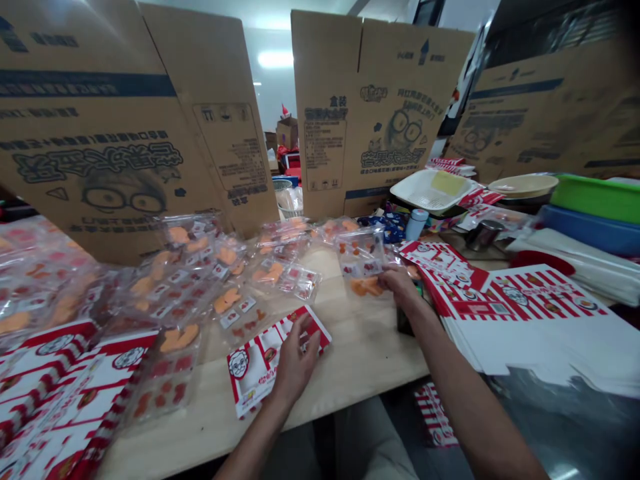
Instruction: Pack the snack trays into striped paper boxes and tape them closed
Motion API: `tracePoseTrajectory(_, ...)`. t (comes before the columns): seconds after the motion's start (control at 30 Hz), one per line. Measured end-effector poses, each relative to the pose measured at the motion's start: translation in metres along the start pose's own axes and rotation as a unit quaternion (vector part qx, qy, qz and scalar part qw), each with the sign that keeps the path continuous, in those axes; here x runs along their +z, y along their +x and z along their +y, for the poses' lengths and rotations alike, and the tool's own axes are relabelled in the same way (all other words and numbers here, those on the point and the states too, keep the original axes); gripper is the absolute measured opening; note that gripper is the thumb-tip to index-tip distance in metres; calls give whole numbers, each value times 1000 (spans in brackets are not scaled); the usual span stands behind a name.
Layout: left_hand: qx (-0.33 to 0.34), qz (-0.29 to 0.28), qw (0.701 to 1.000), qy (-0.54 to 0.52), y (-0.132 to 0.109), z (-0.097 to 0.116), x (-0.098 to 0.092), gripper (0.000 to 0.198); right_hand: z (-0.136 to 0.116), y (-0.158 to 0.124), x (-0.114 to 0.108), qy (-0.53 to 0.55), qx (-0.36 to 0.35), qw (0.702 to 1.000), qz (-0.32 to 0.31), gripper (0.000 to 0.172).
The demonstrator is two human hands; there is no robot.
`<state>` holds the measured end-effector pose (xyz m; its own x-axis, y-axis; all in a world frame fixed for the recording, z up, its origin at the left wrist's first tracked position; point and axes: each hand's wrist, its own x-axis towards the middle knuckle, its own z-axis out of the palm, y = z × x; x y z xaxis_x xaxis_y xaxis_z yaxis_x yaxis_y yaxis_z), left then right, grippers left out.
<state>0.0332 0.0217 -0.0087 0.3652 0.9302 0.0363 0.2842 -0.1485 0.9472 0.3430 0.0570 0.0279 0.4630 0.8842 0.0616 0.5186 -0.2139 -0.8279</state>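
Left hand, open, is pressing a red-and-white card; right hand is pinching a clear packet, partly hidden.

The left hand is pressing a red-and-white carton blank on the wooden table; the right hand is gripping a clear snack packet.

Bare left hand, bare right hand, pale beige trousers

- Flattened cardboard cartons standing upright along the tabletop's far edge
- White plastic tray with a yellow sponge, toward the far right corner
- Beige plate
- Green plastic basin
- Blue plastic basin
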Motion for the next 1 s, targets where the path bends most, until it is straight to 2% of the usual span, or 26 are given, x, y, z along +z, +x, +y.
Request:
tracePoseTrajectory(0.07,-82,-6,984,-159,5,14,24,78,-7,-28,15,96,5,995,-33,31)
tracePoseTrajectory(0.13,-107,5,957,-270,10,25,39,84,-17,-58,36,175,6,982,-74,37)
tracePoseTrajectory(0.17,-104,20,945,-310,12,28,41,82,-22,-72,45,207,3,974,-92,38)
tracePoseTrajectory(0.23,-99,60,924,-364,15,31,32,72,-26,-96,55,262,2,954,-147,39)
tracePoseTrajectory(0.3,-103,91,915,-378,15,30,11,63,-20,-109,50,278,25,938,-206,45)
tracePoseTrajectory(0.33,-103,99,917,-373,14,29,-3,61,-15,-109,44,257,41,943,-208,52)
tracePoseTrajectory(0.37,-99,103,921,-362,13,28,-16,60,-10,-107,35,216,52,957,-185,61)
tracePoseTrajectory(0.43,-90,100,935,-328,9,26,-37,57,-2,-98,19,95,30,992,-77,77)
tracePoseTrajectory(0.47,-87,93,943,-309,6,25,-44,57,-2,-94,12,30,-8,999,-25,81)
tracePoseTrajectory(0.5,-86,78,950,-291,4,25,-49,56,-5,-91,8,-30,-61,998,2,84)
tracePoseTrajectory(0.53,-86,59,955,-278,2,25,-51,55,-11,-91,5,-85,-123,989,-2,85)
tracePoseTrajectory(0.57,-87,34,958,-272,0,26,-52,54,-18,-94,4,-134,-185,973,-33,86)
tracePoseTrajectory(0.63,-97,-28,954,-283,-1,28,-51,52,-36,-103,5,-207,-287,924,-147,89)
tracePoseTrajectory(0.7,-115,-83,937,-318,0,28,-50,55,-50,-112,9,-231,-329,875,-270,94)
tracePoseTrajectory(0.77,-135,-107,921,-349,2,26,-47,61,-52,-112,14,-220,-309,863,-334,97)
tracePoseTrajectory(0.87,-149,-99,927,-330,5,16,-31,62,-37,-97,24,-137,-209,901,-355,89)
tracePoseTrajectory(0.93,-150,-91,940,-292,4,10,-16,57,-21,-85,33,-60,-137,922,-358,71)
tracePoseTrajectory(1.0,-153,-86,947,-270,3,6,-4,60,-5,-79,41,-12,-93,929,-359,46)
